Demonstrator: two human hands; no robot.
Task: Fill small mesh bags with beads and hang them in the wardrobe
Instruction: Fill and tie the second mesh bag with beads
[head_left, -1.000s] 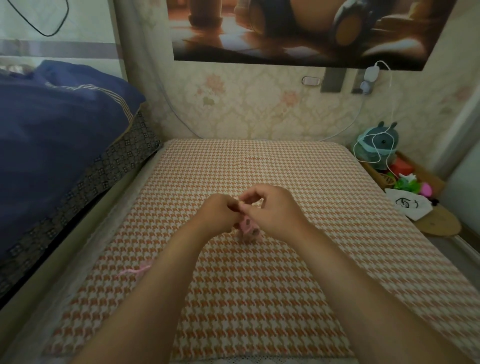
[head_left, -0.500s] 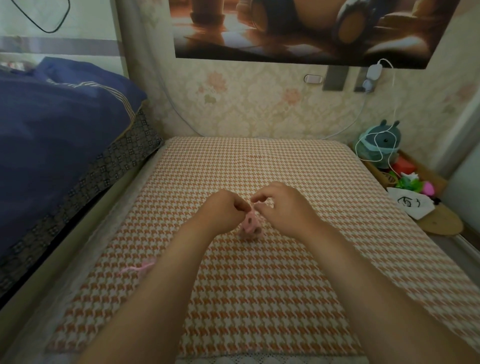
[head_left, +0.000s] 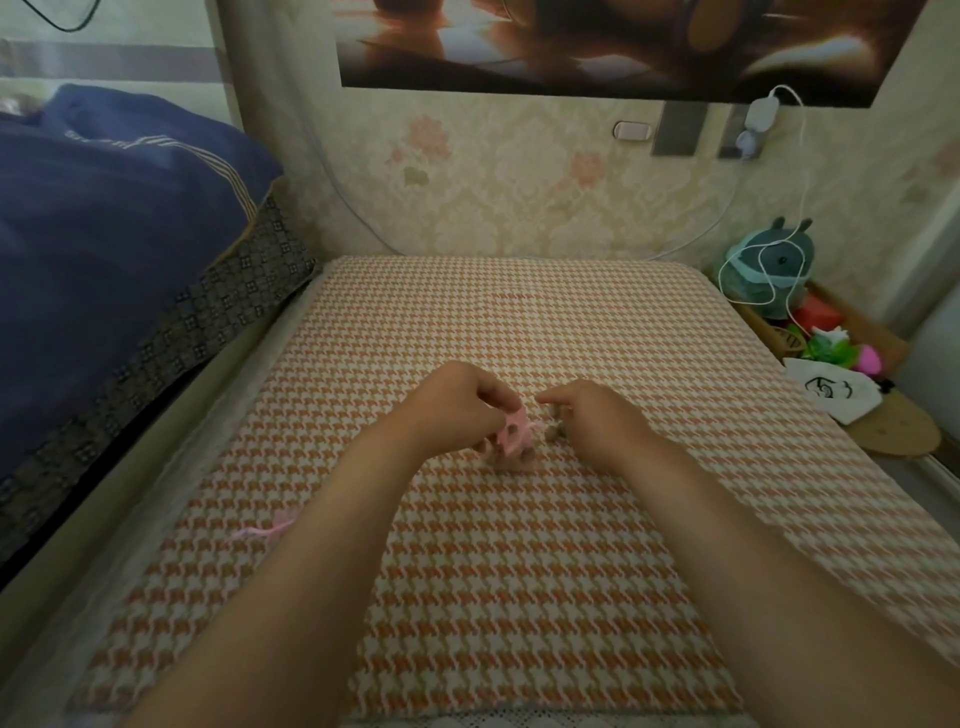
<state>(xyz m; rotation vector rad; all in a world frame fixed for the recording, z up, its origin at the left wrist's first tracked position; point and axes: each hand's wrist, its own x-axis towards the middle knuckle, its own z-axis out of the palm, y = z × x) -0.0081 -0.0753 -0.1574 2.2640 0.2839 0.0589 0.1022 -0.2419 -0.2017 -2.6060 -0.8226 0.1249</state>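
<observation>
Head view, looking down over both forearms onto a bed with an orange-and-white houndstooth cover (head_left: 519, 322). The left hand (head_left: 457, 410) has its fingers (head_left: 488, 387) curled and pinches a small pink mesh bag (head_left: 511, 439) by its upper part; the bag hangs low, touching or just above the cover, roughly mid-bed. Its contents are too blurred to make out. The right hand (head_left: 597, 421) sits just beside the bag on its right, fingers bent, forefinger pointing toward the left hand. A thin pink thread runs from the bag toward it, but I cannot tell whether those fingers hold the thread or are free. A second pink bag (head_left: 278, 525) with a loose string lies flat on the cover near the left forearm, well apart from the hands. A dark blue quilt (head_left: 104, 234) is heaped to the left. At the far right corner is a teal plush toy (head_left: 769, 260) with a white cable (head_left: 800, 171) draped over it, and a white pouch (head_left: 831, 392) with a drawn face.
</observation>
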